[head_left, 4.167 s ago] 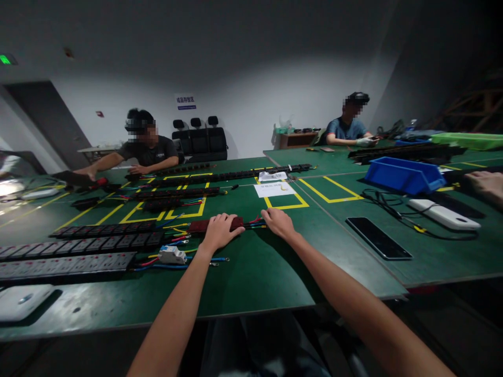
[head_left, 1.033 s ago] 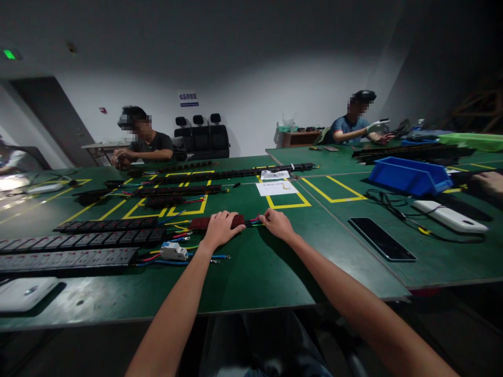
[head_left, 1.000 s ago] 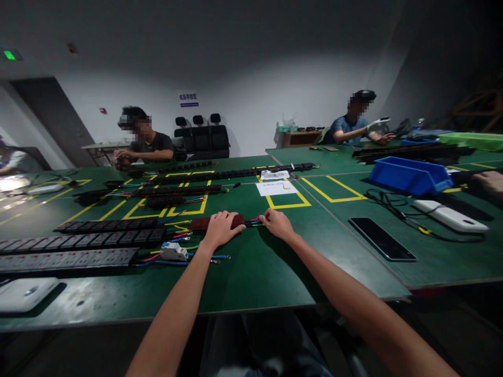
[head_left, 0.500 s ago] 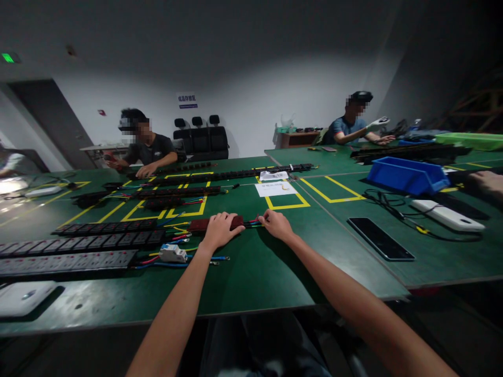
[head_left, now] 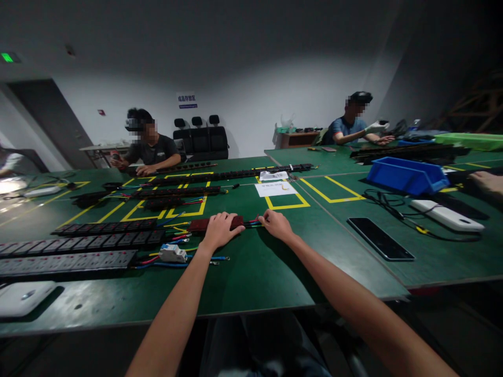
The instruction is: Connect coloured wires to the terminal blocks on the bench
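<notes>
My left hand [head_left: 220, 230] is closed over a dark red strip [head_left: 198, 225], its fingers across the top and the thumb along the near side. Short wires [head_left: 252, 223] with red, blue and green showing run out of the strip's right end. My right hand [head_left: 276, 224] pinches the ends of these wires just above the green table. Left of my hands lie black socket strips [head_left: 90, 243] with coloured leads. A white circuit breaker [head_left: 173, 253] sits on the leads of the nearest strips.
A black phone [head_left: 380, 239], a white device [head_left: 447, 215] with a black cable and a blue bin [head_left: 406, 175] are at the right. White paper sheets [head_left: 277, 189] lie ahead. Two people [head_left: 151, 149] [head_left: 353, 123] sit across the table; another hand [head_left: 489, 182] shows at the right edge.
My hands, the dark red strip and the wires stay in place. The person across on the left has shifted slightly to the right and raised the head a little.
</notes>
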Demonstrator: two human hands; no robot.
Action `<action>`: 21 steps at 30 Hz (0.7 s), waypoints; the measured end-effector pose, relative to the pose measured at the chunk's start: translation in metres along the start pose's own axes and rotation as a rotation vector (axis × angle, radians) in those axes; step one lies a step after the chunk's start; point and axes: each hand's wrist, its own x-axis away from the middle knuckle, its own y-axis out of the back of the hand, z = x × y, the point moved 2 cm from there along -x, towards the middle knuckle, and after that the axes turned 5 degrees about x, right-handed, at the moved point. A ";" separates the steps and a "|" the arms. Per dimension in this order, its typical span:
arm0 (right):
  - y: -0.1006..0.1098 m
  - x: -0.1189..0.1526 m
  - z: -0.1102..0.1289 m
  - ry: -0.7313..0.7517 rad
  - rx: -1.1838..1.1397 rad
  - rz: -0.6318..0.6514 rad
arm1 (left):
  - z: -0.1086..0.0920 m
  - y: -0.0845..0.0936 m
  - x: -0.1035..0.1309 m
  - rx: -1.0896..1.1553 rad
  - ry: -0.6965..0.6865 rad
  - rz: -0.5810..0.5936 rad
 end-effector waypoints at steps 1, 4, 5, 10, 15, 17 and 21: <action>0.000 0.000 0.000 0.001 0.002 -0.001 | 0.000 0.000 0.000 0.001 -0.001 0.000; 0.000 0.000 0.001 0.003 0.009 -0.001 | 0.000 0.000 0.000 0.001 -0.004 0.002; 0.000 0.000 0.001 0.002 0.012 0.000 | 0.000 0.000 0.000 0.000 -0.005 0.003; 0.001 0.001 0.002 -0.002 0.024 0.001 | 0.000 0.000 0.000 -0.012 -0.007 -0.006; 0.000 0.001 0.001 0.010 0.019 -0.004 | 0.000 0.000 0.001 -0.011 -0.008 -0.008; 0.000 0.000 0.001 0.011 0.015 0.001 | -0.001 0.001 0.001 -0.010 -0.007 -0.005; 0.001 0.001 0.001 0.011 0.013 0.002 | 0.000 0.001 0.000 -0.013 -0.005 0.001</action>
